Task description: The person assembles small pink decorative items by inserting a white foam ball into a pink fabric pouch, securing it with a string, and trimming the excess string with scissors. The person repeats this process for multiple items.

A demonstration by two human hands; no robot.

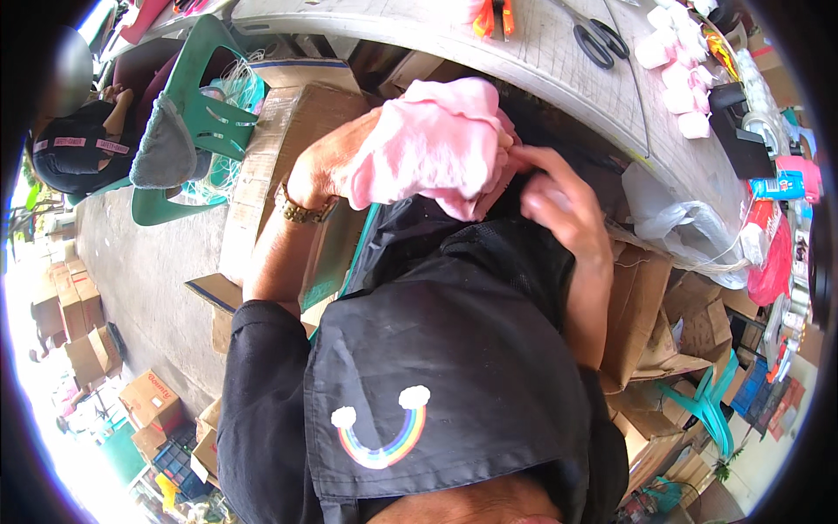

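Observation:
A soft pink piece of cloth point(428, 144) is draped over my left hand point(336, 162), up in front of my lap. The cloth hides most of that hand's fingers, and its folds bunch around them. On the left wrist is a metal-band watch point(301, 206). From the right, my right hand point(566, 203) reaches to the cloth's right edge. Its index finger is stretched out and touches the fabric there. The thumb and other fingers, partly blurred, stand apart from the cloth.
A pale table point(524, 44) curves across the far side, with black-handled scissors point(601, 42) and pink-white bundles point(676, 70) on it. Cardboard boxes point(284, 122) flank me, one beside a green plastic chair point(205, 109). Another person point(87, 144) sits at the far left. A black apron point(454, 367) covers my front.

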